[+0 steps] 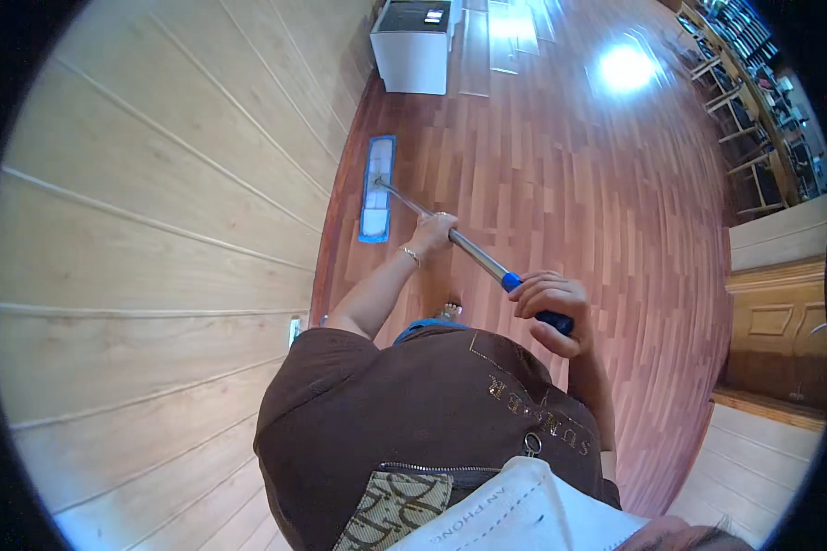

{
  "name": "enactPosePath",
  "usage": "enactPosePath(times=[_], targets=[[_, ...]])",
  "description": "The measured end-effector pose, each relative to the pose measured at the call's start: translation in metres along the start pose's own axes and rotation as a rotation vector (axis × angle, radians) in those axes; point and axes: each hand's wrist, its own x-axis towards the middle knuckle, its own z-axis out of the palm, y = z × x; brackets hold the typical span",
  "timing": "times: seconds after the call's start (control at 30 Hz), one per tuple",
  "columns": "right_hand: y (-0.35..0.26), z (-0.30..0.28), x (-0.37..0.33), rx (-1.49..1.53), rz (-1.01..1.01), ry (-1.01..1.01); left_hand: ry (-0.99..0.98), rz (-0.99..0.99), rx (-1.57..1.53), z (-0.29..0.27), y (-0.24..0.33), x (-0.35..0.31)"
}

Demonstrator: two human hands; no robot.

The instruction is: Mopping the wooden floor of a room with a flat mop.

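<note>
A flat mop point(376, 204) with a long blue-edged white head lies on the wooden floor, close to the left wall and parallel to it. Its metal pole slants back toward me, ending in a blue collar and a dark grip. My left hand point(429, 236) is wrapped round the lower part of the pole, a bracelet at the wrist. Up at the pole's end, my right hand point(553, 308) curls over the dark grip just behind the blue collar, its fingers bent round it.
Pale panelled wall point(175, 202) runs along my left, with a small socket point(294, 331) low on it. A white box-shaped cabinet point(410, 60) stands ahead by that wall. Chairs point(753, 179) and a long counter line the far right; a wooden door point(776, 326) is at right.
</note>
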Motion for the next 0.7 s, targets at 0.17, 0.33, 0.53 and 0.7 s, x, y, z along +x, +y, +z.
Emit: enactPosePath(times=[0.17, 0.33, 0.53, 0.7], targets=[[-0.041, -0.017, -0.018, 0.071, -0.058, -0.041, 0.052, -0.047, -0.072, -0.015, 0.058, -0.047], [-0.053, -0.015, -0.016, 0.351, -0.186, -0.206, 0.036, -0.090, -0.052, -0.016, 0.074, -0.110], [-0.088, -0.007, -0.013, 0.483, -0.195, -0.396, 0.200, -0.154, -0.109, -0.033, 0.111, -0.147], [-0.117, -0.006, -0.016, 0.370, -0.056, -0.367, 0.261, -0.038, -0.104, -0.023, 0.104, -0.133]])
